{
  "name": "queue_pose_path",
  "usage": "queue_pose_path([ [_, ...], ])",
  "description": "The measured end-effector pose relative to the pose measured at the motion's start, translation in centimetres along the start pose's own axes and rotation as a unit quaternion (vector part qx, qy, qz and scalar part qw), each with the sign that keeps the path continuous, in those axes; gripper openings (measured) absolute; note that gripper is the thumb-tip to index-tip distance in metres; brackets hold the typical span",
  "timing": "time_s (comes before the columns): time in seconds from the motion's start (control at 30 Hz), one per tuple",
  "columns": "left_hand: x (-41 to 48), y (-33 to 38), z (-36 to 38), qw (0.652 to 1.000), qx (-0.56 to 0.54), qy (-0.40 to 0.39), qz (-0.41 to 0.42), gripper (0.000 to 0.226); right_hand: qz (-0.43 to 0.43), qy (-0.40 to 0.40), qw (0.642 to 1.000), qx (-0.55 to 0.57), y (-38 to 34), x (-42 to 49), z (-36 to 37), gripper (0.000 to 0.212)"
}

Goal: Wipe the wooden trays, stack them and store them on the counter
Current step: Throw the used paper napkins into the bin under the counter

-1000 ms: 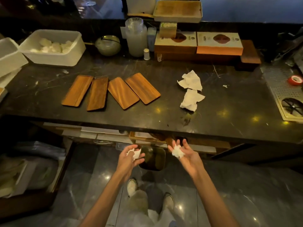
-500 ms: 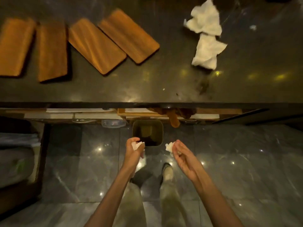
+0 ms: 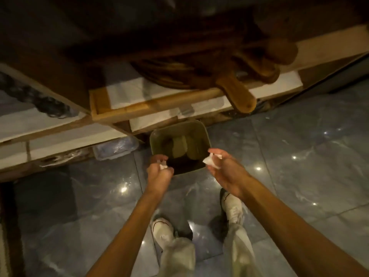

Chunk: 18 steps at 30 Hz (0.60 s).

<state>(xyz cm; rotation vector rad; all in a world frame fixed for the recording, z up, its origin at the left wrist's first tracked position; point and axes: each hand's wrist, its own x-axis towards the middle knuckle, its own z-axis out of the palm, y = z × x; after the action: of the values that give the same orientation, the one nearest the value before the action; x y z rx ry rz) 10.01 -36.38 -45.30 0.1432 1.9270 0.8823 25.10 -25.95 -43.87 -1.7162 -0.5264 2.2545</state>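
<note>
My left hand (image 3: 158, 172) is closed on a small wad of white tissue (image 3: 163, 166), held over the near left rim of a green bin (image 3: 201, 127) on the floor. My right hand (image 3: 223, 168) grips another crumpled white tissue (image 3: 209, 161) at the bin's near right rim. The wooden trays and the counter top are out of view; I look straight down under the counter.
Wooden shelves (image 3: 123, 109) under the counter hold white boxes and wooden boards with handles (image 3: 237, 90) that stick out above the bin. A clear plastic container (image 3: 115, 147) lies left of the bin. The floor (image 3: 299, 156) is glossy grey tile; my two white shoes stand below.
My head has tilted further down, so the counter top with the trays has left the view. Both hands have come closer to the bin, each still holding its tissue wad.
</note>
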Motion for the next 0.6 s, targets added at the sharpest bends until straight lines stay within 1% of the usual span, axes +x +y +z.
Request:
queue_pose_path([
  [0.07, 2.5, -1.8, 0.4, 0.998, 0.063, -0.027, -0.004, 0.034, -0.016, -0.014, 0.998, -0.067, 1.2, 2.5, 0.0, 0.041],
  [0.1, 3.8, -2.7, 0.6, 0.992, 0.115, -0.052, 0.006, 0.038, -0.034, -0.004, 0.99, -0.138, 1.9, 3.9, 0.0, 0.045],
  [0.13, 5.1, -3.7, 0.8, 0.979, 0.186, -0.075, 0.024, 0.041, -0.064, 0.017, 0.974, -0.215, 2.6, 5.2, 0.2, 0.044],
  [0.17, 6.3, -4.5, 1.1, 0.962, 0.254, -0.086, 0.042, 0.043, -0.108, 0.044, 0.951, -0.287, 3.3, 6.6, 0.3, 0.041],
  [0.2, 7.6, -5.2, 1.4, 0.947, 0.304, -0.078, 0.065, 0.041, -0.153, 0.067, 0.926, -0.338, 3.9, 8.0, 0.2, 0.038],
  [0.23, 8.8, -5.7, 1.9, 0.94, 0.325, -0.061, 0.079, 0.036, -0.191, 0.075, 0.903, -0.378, 4.4, 9.4, 0.1, 0.038],
  [0.3, 11.2, -6.8, 2.7, 0.932, 0.347, -0.036, 0.102, 0.023, -0.232, 0.053, 0.845, -0.479, 5.3, 12.5, 0.2, 0.041],
  [0.33, 12.3, -7.2, 3.1, 0.92, 0.37, -0.028, 0.125, 0.022, -0.238, 0.042, 0.814, -0.528, 5.5, 13.9, 0.4, 0.042],
  [0.4, 14.7, -8.4, 3.7, 0.896, 0.411, -0.023, 0.168, 0.028, -0.243, 0.027, 0.774, -0.584, 6.4, 17.1, 0.4, 0.045],
  [0.43, 15.6, -8.8, 3.9, 0.891, 0.418, -0.034, 0.174, 0.037, -0.245, 0.017, 0.752, -0.612, 6.9, 18.4, 0.2, 0.052],
  [0.47, 16.4, -9.1, 4.1, 0.883, 0.431, -0.049, 0.178, 0.051, -0.242, 0.001, 0.717, -0.654, 7.3, 19.4, 0.0, 0.061],
  [0.5, 16.8, -9.4, 4.1, 0.861, 0.467, -0.066, 0.188, 0.069, -0.233, -0.011, 0.673, -0.702, 7.7, 19.9, -0.4, 0.072],
  [0.53, 17.0, -9.6, 4.0, 0.82, 0.53, -0.077, 0.204, 0.085, -0.225, -0.013, 0.633, -0.74, 8.0, 20.1, -0.7, 0.081],
  [0.57, 17.0, -9.8, 3.8, 0.773, 0.588, -0.08, 0.225, 0.095, -0.223, -0.006, 0.603, -0.766, 8.2, 20.0, -1.1, 0.087],
  [0.6, 16.8, -9.8, 3.5, 0.732, 0.63, -0.081, 0.244, 0.1, -0.225, 0.01, 0.585, -0.779, 8.2, 19.6, -1.4, 0.091],
])
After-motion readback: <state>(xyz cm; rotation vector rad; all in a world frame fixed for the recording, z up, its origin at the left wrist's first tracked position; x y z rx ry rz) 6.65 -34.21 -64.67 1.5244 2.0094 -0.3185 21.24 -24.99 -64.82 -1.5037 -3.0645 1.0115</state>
